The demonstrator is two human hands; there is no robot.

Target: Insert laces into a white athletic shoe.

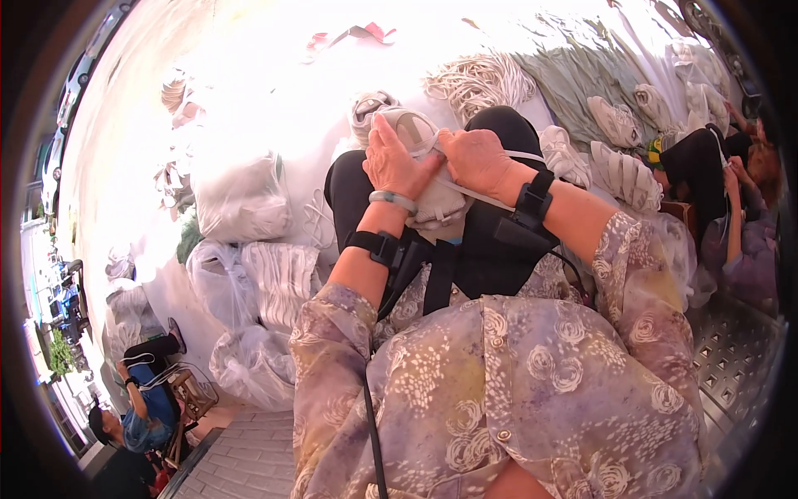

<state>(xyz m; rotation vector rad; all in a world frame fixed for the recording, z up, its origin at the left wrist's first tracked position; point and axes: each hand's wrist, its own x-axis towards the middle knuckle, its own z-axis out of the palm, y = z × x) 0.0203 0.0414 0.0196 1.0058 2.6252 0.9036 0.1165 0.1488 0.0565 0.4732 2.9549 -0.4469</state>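
A beige-white shoe (439, 200) rests on my lap between my black-clad knees. Over its upper side lies my left hand (394, 165), gripping it with the thumb turned toward the right hand. My right hand (475, 163) is closed in a pinch on a flat white shoelace (525, 155) beside the shoe's opening. One stretch of lace runs out to the right past my wrist; another passes below my right hand. Just beyond my left fingers sits another pale shoe (371, 106). Part of the held shoe is hidden by both hands.
A heap of white laces (482, 81) lies ahead. Several pale shoes (625, 179) stand to the right, near a co-worker's hands (733, 173). Stuffed plastic bags (241, 195) and bundled white pieces (281, 279) lie left. Another person (145, 407) sits at the far left.
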